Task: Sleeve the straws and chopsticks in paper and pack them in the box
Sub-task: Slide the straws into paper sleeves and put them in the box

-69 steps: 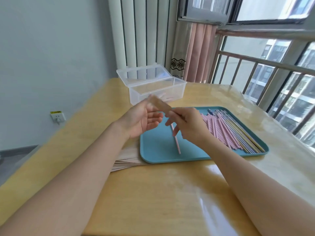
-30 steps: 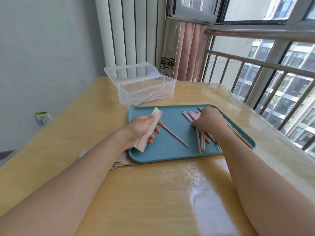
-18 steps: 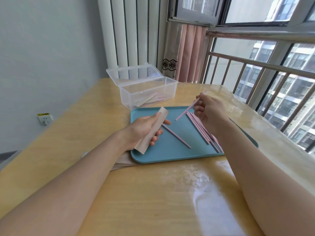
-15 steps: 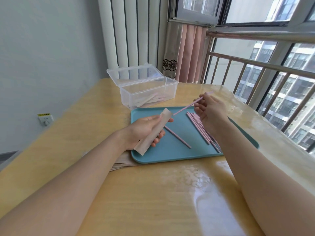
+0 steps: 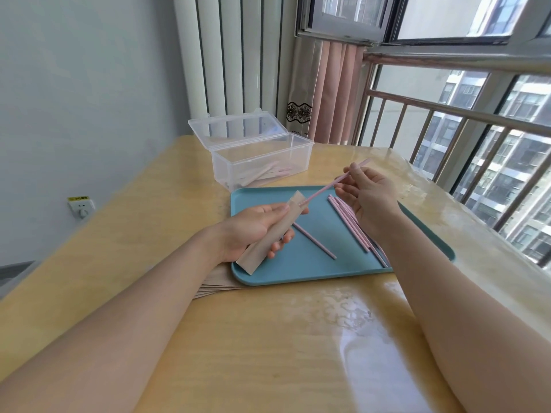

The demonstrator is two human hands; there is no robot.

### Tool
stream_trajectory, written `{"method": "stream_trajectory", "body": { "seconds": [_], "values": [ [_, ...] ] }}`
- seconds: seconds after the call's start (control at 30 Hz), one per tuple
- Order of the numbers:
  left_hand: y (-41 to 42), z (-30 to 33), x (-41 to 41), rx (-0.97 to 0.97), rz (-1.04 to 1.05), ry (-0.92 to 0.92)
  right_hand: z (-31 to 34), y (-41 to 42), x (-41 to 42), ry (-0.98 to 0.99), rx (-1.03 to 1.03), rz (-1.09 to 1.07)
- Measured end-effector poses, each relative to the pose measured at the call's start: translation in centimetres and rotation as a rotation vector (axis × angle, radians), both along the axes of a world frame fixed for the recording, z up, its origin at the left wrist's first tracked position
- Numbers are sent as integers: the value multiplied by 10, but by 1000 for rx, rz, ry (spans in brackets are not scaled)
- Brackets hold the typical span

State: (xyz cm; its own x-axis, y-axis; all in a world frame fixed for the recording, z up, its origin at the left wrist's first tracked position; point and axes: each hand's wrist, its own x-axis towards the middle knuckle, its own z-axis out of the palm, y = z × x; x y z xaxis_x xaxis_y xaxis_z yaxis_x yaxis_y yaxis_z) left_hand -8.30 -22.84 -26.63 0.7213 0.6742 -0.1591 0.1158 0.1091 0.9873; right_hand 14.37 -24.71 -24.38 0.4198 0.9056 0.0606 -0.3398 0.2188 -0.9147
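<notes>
1. Head view: above the tray (image 5: 298,272), the left hand (image 5: 253,231) grips a paper sleeve (image 5: 272,232), mouth tilted up to receive.
2. Right hand (image 5: 369,198) pinches 1 pink straw (image 5: 331,186), its tip at that mouth.
3. Beyond the tray, the box (image 5: 259,162) stands open for packing.

No text, label or number can be read anywhere.

Daylit grey-walled room (image 5: 89,84), wooden table (image 5: 268,338), barred window (image 5: 447,114), pink curtain (image 5: 334,90).
</notes>
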Motion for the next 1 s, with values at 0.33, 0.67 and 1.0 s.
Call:
{"method": "stream_trajectory", "body": {
  "seconds": [0.33, 0.67, 1.0],
  "values": [
    [-1, -1, 0, 60, 29, 60, -5, 2, -5, -97, -107, 174],
    [0, -2, 1, 57, 70, 84, -13, 5, -12, -262, -83, 84],
    [2, -1, 1, -1, 126, 46, -14, -2, -27, -553, -84, 140]
  ]
}}
